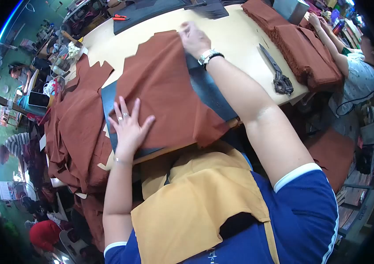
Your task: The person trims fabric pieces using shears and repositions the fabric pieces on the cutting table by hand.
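A reddish-brown cut fabric piece (160, 88) lies over a dark blue-grey board (207, 90) on the pale table. My left hand (128, 125) rests flat on the fabric's left side, fingers spread, rings on two of them. At the fabric's far right corner is my right hand (194, 40), its fingers curled together and slightly blurred. What those fingers hold, if anything, cannot be made out. Large dark-handled scissors (277, 75) lie on the table to the right, apart from both hands.
More brown fabric (79, 127) is heaped at the left table edge. A thick folded brown stack (301, 53) sits at the right, near a co-worker (359, 66). An orange-red cutter (120, 17) lies by a dark mat (151, 15) at the far side. Other people sit at the left.
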